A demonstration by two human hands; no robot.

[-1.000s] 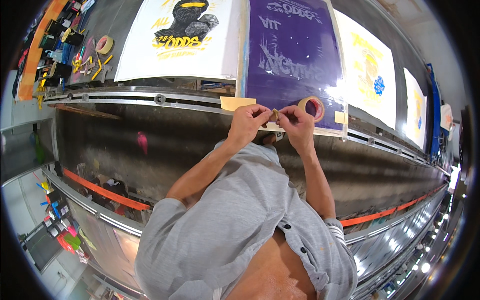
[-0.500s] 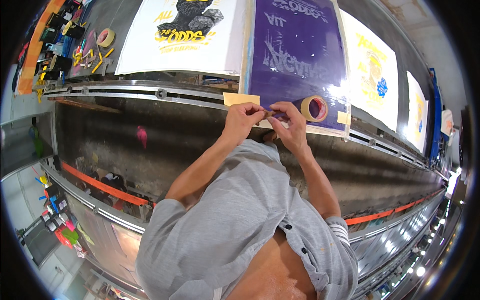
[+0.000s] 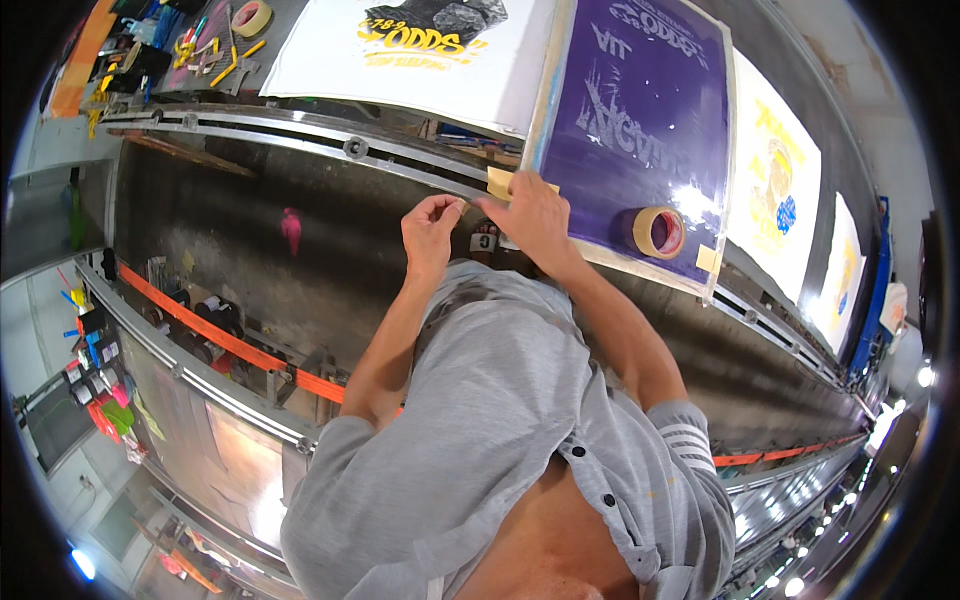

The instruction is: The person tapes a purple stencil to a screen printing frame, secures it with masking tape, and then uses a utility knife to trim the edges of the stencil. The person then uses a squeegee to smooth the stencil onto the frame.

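Note:
My left hand [image 3: 430, 238] is over the gap beside the table, its thumb and fingers pinched on a small tan piece of tape [image 3: 461, 206]. Just right of it, my right hand [image 3: 538, 222] lies over a strip of masking tape [image 3: 500, 182] at the near left corner of a screen-printing frame [image 3: 541, 120]. The right thumb points left, apart from the fingers; some fingertips are hidden. Purple ink covers the screen mesh [image 3: 640, 130], where pale reversed lettering shows. A roll of masking tape [image 3: 659, 233] rests on the screen's near end, beside another tape piece [image 3: 707, 259] at the right corner.
White printed fabric pieces [image 3: 480, 85] [image 3: 775, 180] lie on the long table either side of the screen. A metal rail [image 3: 300, 138] edges the table. Another tape roll [image 3: 251, 18] and tools are at the far left. Behind me runs an orange beam [image 3: 230, 345].
My hands have parted: the left has moved left with the small tape piece, the right onto the corner tape strip. The view has shifted, so the screen appears further right and higher.

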